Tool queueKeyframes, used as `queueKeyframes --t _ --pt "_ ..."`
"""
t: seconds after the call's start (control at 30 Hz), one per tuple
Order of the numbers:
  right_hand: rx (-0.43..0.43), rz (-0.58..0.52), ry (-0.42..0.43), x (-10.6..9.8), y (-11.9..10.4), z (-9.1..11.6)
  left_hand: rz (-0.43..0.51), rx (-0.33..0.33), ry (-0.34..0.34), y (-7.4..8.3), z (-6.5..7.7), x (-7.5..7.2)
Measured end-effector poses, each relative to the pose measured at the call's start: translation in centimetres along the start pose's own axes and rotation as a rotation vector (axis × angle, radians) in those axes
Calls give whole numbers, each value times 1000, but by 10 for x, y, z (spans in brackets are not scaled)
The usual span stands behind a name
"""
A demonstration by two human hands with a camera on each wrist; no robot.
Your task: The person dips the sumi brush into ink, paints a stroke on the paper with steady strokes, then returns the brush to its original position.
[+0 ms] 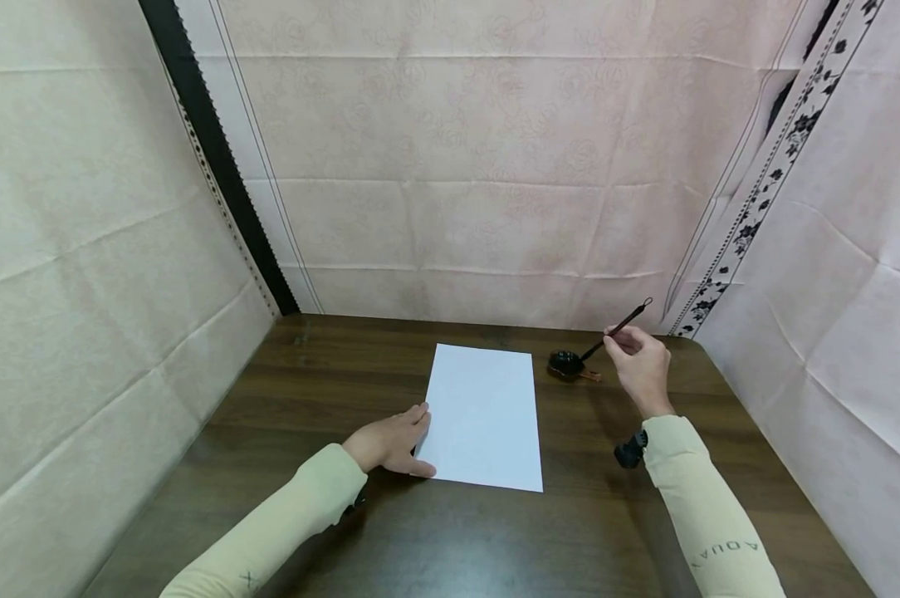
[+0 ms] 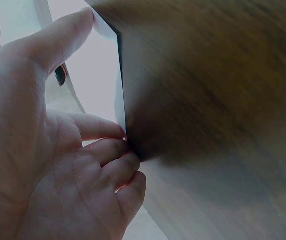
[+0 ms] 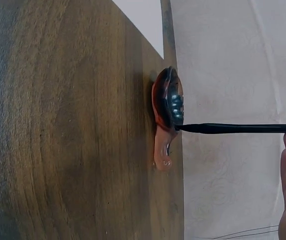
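Note:
My left hand [image 1: 392,440] rests at the left edge of a white sheet of paper [image 1: 487,415], thumb near its lower left corner and fingers farther up. In the left wrist view, the fingertips [image 2: 128,165] bend slightly beside the paper's edge. My right hand [image 1: 640,370] pinches a dark writing brush [image 1: 628,320], which has a small loop at its top end. The brush slants down to a small ink dish [image 1: 565,364], reddish brown with shiny black inside and a curved tail. In the right wrist view, the black bristle tip [image 3: 182,128] is right at the dish's rim.
The brown wood-grain table [image 1: 330,374] carries the paper in the middle and the dish to its right. Pale cloth hangs behind [image 1: 457,208] and along both sides, with a dark band at the left corner and a floral border on the right.

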State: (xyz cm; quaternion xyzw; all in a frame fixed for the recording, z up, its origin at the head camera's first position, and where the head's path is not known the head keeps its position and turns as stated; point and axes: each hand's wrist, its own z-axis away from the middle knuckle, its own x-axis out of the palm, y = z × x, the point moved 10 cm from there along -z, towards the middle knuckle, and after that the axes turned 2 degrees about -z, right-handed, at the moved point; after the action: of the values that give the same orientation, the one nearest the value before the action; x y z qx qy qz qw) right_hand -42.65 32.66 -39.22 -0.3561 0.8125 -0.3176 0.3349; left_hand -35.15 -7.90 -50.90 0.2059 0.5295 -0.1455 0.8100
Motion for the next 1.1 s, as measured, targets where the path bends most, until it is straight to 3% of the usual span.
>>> queueKeyframes --t 0.17,0.53,0.93,1.1 --pt "-4 12 -1 0 -1 -2 0 1 0 -1 0 0" --pt "-7 -84 -8 8 -6 -4 3 -5 9 -2 1 0" --pt "-13 53 -24 7 -5 -2 -18 -2 16 -1 -1 2" --pt "4 18 -19 8 -5 -3 -11 3 11 -1 -1 1"
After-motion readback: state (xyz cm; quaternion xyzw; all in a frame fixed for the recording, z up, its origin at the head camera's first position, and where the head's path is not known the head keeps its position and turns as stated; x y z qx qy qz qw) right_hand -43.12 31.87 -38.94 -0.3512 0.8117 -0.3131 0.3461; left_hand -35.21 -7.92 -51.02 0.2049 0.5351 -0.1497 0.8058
